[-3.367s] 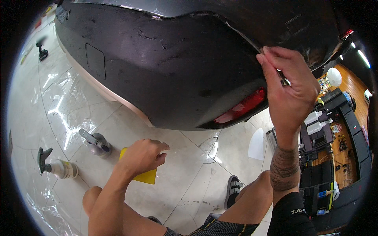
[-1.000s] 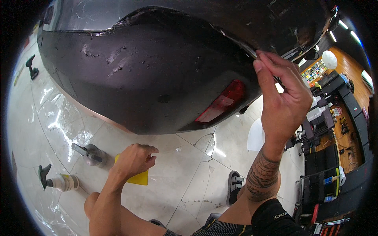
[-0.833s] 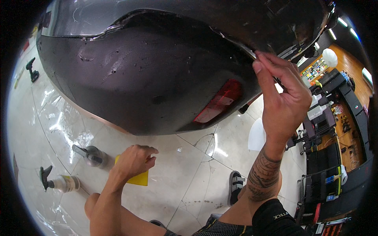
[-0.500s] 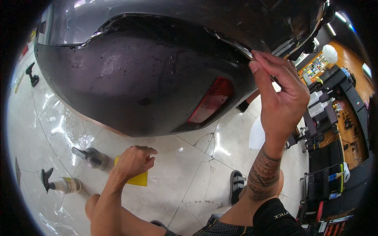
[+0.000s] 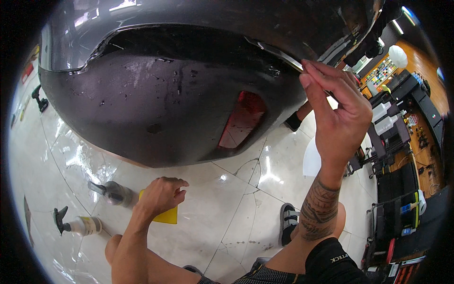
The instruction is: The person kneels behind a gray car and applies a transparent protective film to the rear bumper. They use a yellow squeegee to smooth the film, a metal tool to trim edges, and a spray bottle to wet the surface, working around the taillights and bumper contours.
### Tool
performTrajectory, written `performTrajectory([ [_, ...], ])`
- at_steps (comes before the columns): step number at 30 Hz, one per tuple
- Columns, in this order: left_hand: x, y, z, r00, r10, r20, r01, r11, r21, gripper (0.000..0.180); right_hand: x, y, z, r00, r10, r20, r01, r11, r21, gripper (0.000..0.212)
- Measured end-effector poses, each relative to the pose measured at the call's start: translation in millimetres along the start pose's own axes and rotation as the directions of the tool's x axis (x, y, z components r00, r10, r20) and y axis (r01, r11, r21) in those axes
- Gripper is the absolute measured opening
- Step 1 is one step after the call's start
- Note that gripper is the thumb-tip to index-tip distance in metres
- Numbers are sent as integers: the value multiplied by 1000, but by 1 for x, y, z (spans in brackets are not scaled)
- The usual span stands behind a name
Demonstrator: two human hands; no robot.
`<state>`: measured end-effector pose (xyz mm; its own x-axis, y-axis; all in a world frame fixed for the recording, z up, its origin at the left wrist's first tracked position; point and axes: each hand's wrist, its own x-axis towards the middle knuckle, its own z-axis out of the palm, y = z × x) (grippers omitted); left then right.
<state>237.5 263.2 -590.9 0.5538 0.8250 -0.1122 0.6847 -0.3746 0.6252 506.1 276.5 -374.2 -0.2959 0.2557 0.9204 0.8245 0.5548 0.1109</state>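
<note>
The rounded dark bumper (image 5: pixel 118 109) of a car fills the upper part of the view, with wet spots and bubbles across it. Along its upper side runs the loose edge of a glossy film (image 5: pixel 276 52). My right hand (image 5: pixel 338 111) pinches that edge between thumb and fingers at the bumper's right corner, pulling it into a taut fold. Below the fold sits a red reflector (image 5: pixel 242 120). My left hand (image 5: pixel 161 198) is low, away from the bumper, its fingers curled over a flat yellow squeegee card (image 5: pixel 166 215), partly hidden beneath the hand.
Two spray bottles, one grey (image 5: pixel 117 194) and one whitish with a black trigger head (image 5: pixel 86 226), stand on the glossy tiled floor (image 5: pixel 231 199) at left. A black power tool (image 5: pixel 40 99) is farther off. Another person's foot (image 5: pixel 293 122) shows behind the bumper. Dark carts (image 5: pixel 397 199) line the right.
My view has shifted slightly, so the bumper and reflector appear a little farther left. Both hands keep the same grips, the right one still pinching the film's edge.
</note>
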Motion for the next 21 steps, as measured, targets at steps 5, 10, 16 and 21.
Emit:
performTrajectory([
  [5,3,-6,9,1000,-25,8,25,1000,0,27,-3,6,-2,1000,1,1,-1,1000,28,16],
  [10,7,-7,13,1000,12,19,-13,999,37,28,-4,12,-8,997,69,41,-71,996,46,15],
  [16,13,-1,15,998,-31,49,30,999,13,29,-4,18,-17,987,129,100,-137,987,87,12],
  [21,16,-4,19,999,-2,52,0,999,37,29,0,9,-26,960,190,205,-200,979,29,17],
])
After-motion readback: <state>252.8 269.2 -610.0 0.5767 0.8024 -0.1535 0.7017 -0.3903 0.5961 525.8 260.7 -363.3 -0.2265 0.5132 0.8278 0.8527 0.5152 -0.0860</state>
